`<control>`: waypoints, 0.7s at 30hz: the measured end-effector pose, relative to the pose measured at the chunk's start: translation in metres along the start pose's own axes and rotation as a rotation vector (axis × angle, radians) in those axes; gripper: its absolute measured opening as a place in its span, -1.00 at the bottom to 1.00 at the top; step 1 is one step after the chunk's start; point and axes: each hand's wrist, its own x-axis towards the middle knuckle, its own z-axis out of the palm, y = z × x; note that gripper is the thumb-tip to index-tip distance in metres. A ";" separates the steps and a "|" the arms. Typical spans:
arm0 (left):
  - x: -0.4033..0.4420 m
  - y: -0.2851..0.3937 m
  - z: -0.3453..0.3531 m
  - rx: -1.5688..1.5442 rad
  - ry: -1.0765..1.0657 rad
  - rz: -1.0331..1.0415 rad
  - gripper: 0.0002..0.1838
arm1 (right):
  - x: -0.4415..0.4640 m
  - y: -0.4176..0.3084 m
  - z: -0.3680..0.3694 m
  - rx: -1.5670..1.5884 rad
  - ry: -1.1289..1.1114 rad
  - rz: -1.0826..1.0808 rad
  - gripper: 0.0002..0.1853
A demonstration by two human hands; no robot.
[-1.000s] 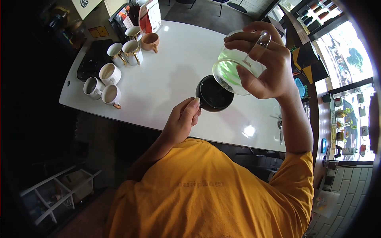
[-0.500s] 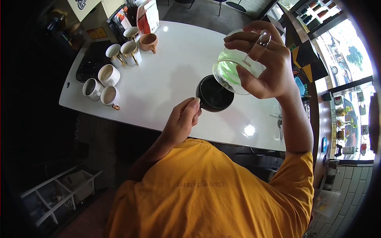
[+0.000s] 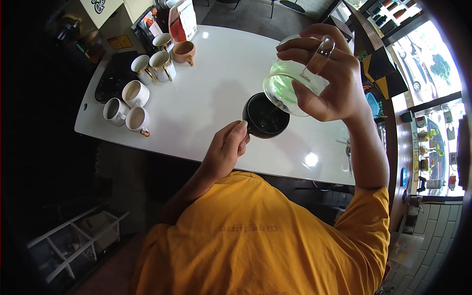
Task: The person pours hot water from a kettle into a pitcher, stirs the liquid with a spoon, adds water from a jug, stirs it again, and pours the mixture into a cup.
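My left hand [image 3: 226, 150] is closed on the handle of a black cup [image 3: 267, 115], which it holds over the white table. My right hand [image 3: 334, 78] grips a clear glass jug [image 3: 285, 91] with its fingers around the glass handle [image 3: 322, 55]. The jug is tilted, its rim just above the right side of the black cup's mouth. A pale green tint shows in the glass. Liquid appears to lie in the dark cup, with small bubbles or ripples on its surface.
On the left of the white table [image 3: 211, 88] stand several white mugs [image 3: 135, 93], some with gold handles, and a terracotta cup [image 3: 184, 52]. Behind them is a red and white bag [image 3: 183, 22]. A spoon [image 3: 349, 158] lies near the right edge.
The surface inside the black cup looks more disturbed, with bubbles or ripples showing. Both hands, the cup and the tilted jug have barely moved.
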 end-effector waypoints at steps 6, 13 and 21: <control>0.000 -0.001 -0.003 -0.014 -0.006 -0.003 -0.62 | 0.001 -0.001 0.001 0.002 -0.004 0.005 -0.58; 0.000 -0.001 -0.006 -0.006 -0.014 -0.001 -0.62 | 0.003 -0.003 0.004 0.014 -0.008 -0.002 -0.60; 0.001 -0.001 -0.008 -0.014 -0.017 -0.003 -0.62 | 0.004 -0.002 0.006 0.006 -0.007 -0.013 -0.61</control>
